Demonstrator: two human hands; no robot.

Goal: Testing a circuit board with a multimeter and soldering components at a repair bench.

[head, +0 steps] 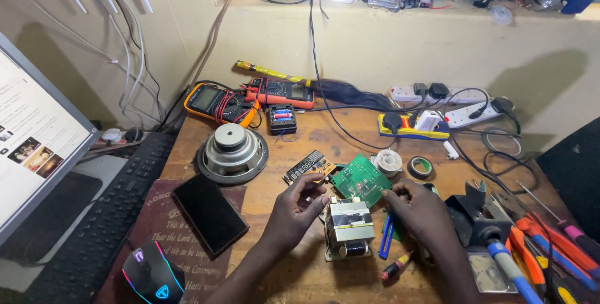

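Nearest the lens: black gaming mouse with glowing blue and pink lights [152,274] sitting on a dark maroon printed mat [164,229], black slab smartphone [209,213] lying face up beside it. Both forearms are coming up from the bottom edge onto the wooden workbench [294,273].

Left hand [297,207] is hovering at the left side of the small silver-and-grey laminated transformer with a copper winding [348,228], fingers curled and pinched toward its top corner; can't tell whether the tips are actually gripping or just touching. Right hand [420,207] is sitting on the right side, index finger pointing at the transformer's upper right edge, the rest loosely curled, nothing clearly held.

Transformer is standing centre-front on the bench, between the two hands. Green rectangular circuit board [361,179] is lying just behind it, tilted, with a small dark display board [308,166] to its left. Blue-handled tool [386,236] is lying just right of the transformer, under the right hand.

Further back: round grey loudspeaker driver [232,149], orange-cased multimeter [215,102], red-cased multimeter [279,93], white solder reel [389,162], roll of dark tape [420,167]. White power strips [450,107] are running along the back wall. Black soldering-iron stand [478,216] and orange-handled pliers [531,248] are sitting at right. Black keyboard [106,216] and lit monitor [31,141] are occupying the left.
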